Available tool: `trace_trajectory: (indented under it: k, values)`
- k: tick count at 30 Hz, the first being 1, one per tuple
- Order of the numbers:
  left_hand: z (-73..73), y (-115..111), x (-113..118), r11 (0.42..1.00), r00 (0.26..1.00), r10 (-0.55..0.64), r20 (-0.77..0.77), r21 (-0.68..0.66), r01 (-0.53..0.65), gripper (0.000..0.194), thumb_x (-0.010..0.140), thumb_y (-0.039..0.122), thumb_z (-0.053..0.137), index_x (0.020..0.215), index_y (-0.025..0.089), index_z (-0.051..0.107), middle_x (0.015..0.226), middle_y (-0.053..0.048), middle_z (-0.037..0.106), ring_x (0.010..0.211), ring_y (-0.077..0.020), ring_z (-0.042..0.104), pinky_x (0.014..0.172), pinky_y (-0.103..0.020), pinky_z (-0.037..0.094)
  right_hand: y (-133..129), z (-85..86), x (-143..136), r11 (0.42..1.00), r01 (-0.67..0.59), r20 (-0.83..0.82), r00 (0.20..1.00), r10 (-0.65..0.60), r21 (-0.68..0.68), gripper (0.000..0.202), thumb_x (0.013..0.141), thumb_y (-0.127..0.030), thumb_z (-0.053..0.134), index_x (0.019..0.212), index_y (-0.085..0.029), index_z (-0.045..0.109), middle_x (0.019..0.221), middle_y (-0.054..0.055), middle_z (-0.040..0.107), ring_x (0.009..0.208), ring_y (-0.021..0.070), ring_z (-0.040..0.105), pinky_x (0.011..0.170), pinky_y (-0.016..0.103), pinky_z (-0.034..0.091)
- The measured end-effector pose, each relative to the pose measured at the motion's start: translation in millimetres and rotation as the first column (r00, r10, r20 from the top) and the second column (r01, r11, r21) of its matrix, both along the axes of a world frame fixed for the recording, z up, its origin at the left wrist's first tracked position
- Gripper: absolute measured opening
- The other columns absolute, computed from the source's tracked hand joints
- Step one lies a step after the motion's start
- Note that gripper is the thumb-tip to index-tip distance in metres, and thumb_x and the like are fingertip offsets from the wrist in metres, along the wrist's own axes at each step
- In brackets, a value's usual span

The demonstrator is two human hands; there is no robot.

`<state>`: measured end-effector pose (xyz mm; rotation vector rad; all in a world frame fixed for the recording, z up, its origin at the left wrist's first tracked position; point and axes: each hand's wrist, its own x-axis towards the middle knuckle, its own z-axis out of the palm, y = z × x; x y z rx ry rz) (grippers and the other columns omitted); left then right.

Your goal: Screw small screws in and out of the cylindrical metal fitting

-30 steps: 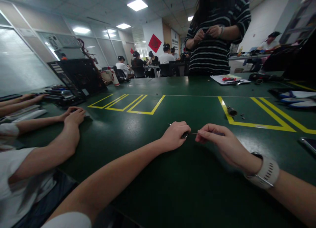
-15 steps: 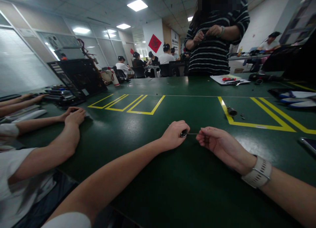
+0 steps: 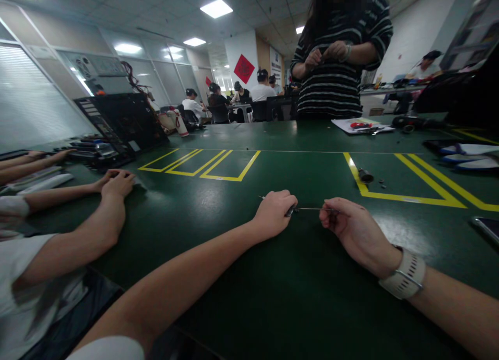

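Near the middle of the green table [image 3: 241, 266], my left hand [image 3: 274, 213] is closed around a small dark metal part [image 3: 290, 211], mostly hidden by the fingers. A thin metal rod [image 3: 310, 209] runs from that part to my right hand [image 3: 345, 221], whose fingertips pinch its other end. A thin tip sticks out on the far side of my left hand. Beyond my right hand, a dark metal cylinder [image 3: 365, 176] lies on its side by the yellow tape, with several tiny pieces [image 3: 382, 183] beside it.
A co-worker's hands [image 3: 119, 182] rest at the left, near a black computer case [image 3: 128, 122]. A person in a striped top [image 3: 329, 82] stands across the table. Papers with red-handled tools [image 3: 362, 126] and a phone [image 3: 487, 229] lie on the right side.
My right hand has moved a little to the right, and more of the rod shows between the hands. The part in my left hand is turned slightly; that hand has barely shifted.
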<state>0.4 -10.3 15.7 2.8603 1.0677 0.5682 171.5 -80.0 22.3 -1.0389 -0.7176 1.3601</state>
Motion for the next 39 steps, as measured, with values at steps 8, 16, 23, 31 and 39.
trace_trajectory:
  k: [8, 16, 23, 31, 39]
  values:
    - [6.9, -7.0, 5.4, 0.996, 0.972, 0.063, -0.225, 0.075, -0.047, 0.013, 0.084, 0.007, 0.04, 0.087, 0.015, 0.049, 0.087, -0.004, 0.052, 0.08, -0.0168, 0.048, 0.071, -0.03, 0.039, 2.0, -2.1, 2.5, 0.978, 0.208, 0.071, 0.975, -0.209, 0.023, 0.014, 0.068, -0.027, 0.065, 0.058, -0.022, 0.058, 0.057, 0.0, 0.055, 0.056, 0.0146, 0.049, 0.052, 0.029, 0.039]
    - [16.0, -3.8, 8.9, 0.967, 0.895, 0.207, -0.394, 0.219, -0.127, 0.009, 0.083, 0.007, 0.042, 0.087, 0.013, 0.047, 0.088, -0.008, 0.052, 0.082, -0.0215, 0.051, 0.072, -0.035, 0.039, 3.9, -6.5, -1.2, 0.984, 0.173, 0.215, 0.96, -0.18, 0.053, 0.013, 0.065, -0.031, 0.069, 0.064, -0.021, 0.061, 0.066, 0.002, 0.06, 0.065, 0.0172, 0.054, 0.06, 0.031, 0.042]
    - [6.8, 11.7, 5.1, 0.936, 0.882, 0.23, -0.412, 0.342, -0.084, 0.009, 0.084, 0.008, 0.04, 0.088, 0.012, 0.048, 0.086, -0.008, 0.052, 0.079, -0.022, 0.051, 0.068, -0.034, 0.038, 6.5, -15.4, -1.7, 0.986, 0.147, 0.303, 0.939, -0.162, 0.072, 0.016, 0.065, -0.028, 0.071, 0.075, -0.02, 0.062, 0.078, 0.002, 0.061, 0.076, 0.0174, 0.055, 0.064, 0.03, 0.043]
    - [4.4, 18.9, 0.5, 0.925, 0.9, 0.196, -0.389, 0.379, -0.037, 0.008, 0.086, 0.01, 0.04, 0.089, 0.013, 0.047, 0.089, -0.008, 0.052, 0.081, -0.0216, 0.051, 0.069, -0.034, 0.036, 12.7, -9.2, -1.1, 0.998, -0.027, 0.521, 0.853, -0.002, 0.049, 0.018, 0.071, -0.032, 0.063, 0.087, -0.023, 0.067, 0.094, 0.003, 0.064, 0.085, 0.0204, 0.056, 0.07, 0.035, 0.044]
    - [4.7, 23.6, 11.8, 0.879, 0.867, 0.041, -0.497, 0.43, 0.205, 0.006, 0.084, 0.015, 0.048, 0.081, 0.014, 0.054, 0.083, -0.007, 0.055, 0.078, -0.021, 0.052, 0.067, -0.032, 0.032, 17.9, -12.3, 0.7, 0.996, -0.036, 0.642, 0.766, -0.025, 0.082, 0.012, 0.069, -0.023, 0.061, 0.081, -0.021, 0.064, 0.086, 0.002, 0.062, 0.082, 0.0198, 0.055, 0.072, 0.036, 0.043]
